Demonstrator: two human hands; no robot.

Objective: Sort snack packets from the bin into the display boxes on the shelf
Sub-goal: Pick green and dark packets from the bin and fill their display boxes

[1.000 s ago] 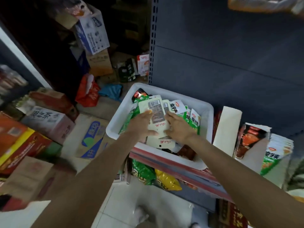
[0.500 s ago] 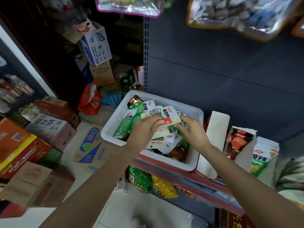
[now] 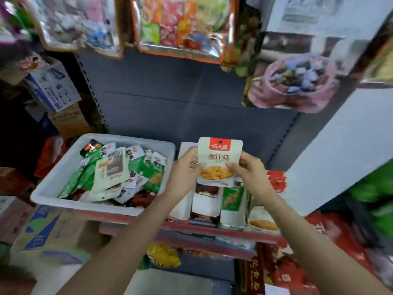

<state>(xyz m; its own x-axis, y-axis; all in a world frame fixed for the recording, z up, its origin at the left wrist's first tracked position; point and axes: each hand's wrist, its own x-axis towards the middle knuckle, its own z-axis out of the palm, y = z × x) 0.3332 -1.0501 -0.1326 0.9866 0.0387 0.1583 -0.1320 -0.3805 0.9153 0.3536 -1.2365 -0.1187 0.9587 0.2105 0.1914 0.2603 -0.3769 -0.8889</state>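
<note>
Enoki mushroom packet (image 3: 220, 160): upright above the display boxes (image 3: 221, 201), right of the white bin (image 3: 53, 184).
Grip: left hand (image 3: 185, 173) and right hand (image 3: 247, 169) pinch its lower corners.
Handling: likely light, floppy, slick film; edges hold best.

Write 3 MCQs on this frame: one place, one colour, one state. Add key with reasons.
1. The white bin sits where relative to the display boxes?
A. left
B. right
C. behind

2. The top band of the held packet is:
A. blue
B. red
C. black

3. The held packet is:
A. lying in the bin
B. held by one hand
C. held by both hands

Key: A, the bin is on the shelf's left end. B, a red band crosses the top. C, the left hand and right hand pinch its sides.
</note>
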